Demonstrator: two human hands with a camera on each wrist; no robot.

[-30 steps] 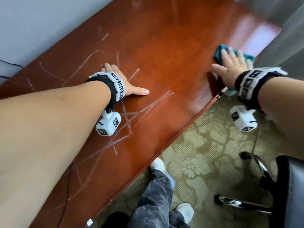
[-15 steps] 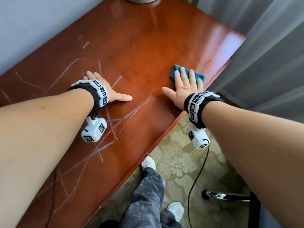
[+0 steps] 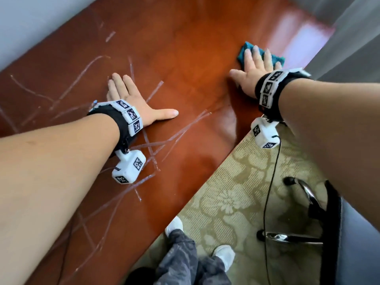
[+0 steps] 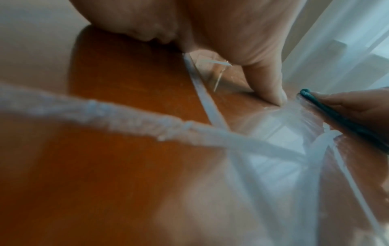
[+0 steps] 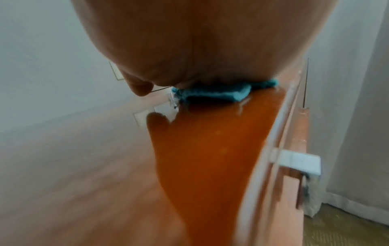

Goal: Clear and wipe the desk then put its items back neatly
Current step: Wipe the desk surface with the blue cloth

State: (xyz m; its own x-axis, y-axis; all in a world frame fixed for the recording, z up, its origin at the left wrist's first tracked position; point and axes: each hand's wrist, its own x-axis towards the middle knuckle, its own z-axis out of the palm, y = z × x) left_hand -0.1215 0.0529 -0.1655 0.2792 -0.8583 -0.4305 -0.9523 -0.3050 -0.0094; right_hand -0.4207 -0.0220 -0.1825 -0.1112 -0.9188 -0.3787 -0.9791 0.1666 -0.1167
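Head view, nearest you: your legs stand on the patterned carpet [image 3: 236, 202], with a chair base [image 3: 292, 237] off to your right. Above them the desk [image 3: 185, 48] runs as a long strip, its length stretching away from your left side toward the curtain [image 3: 353, 38] at the far right end.

Your left hand [image 3: 131, 99] lies flat on the wood, fingers straight and thumb spread, gripping nothing; it seems only to brace you. Pale streaks [image 3: 156, 147] cross the surface under and around that wrist, and the left wrist view shows them close up as raised whitish lines.

Farther along, your right hand [image 3: 255, 68] presses flat with straight fingers on the teal cloth [image 3: 243, 53], pinning it to the desk rather than clutching it. The right wrist view shows the cloth [image 5: 212, 93] bunched beneath the palm, near the front edge.

What matters for the coming stroke: the streaks lie back along the desk's length, toward your left hand, well apart from the cloth. Your right hand alone has the cloth, so the wipe probably needs to sweep that way. No desk items are in view.
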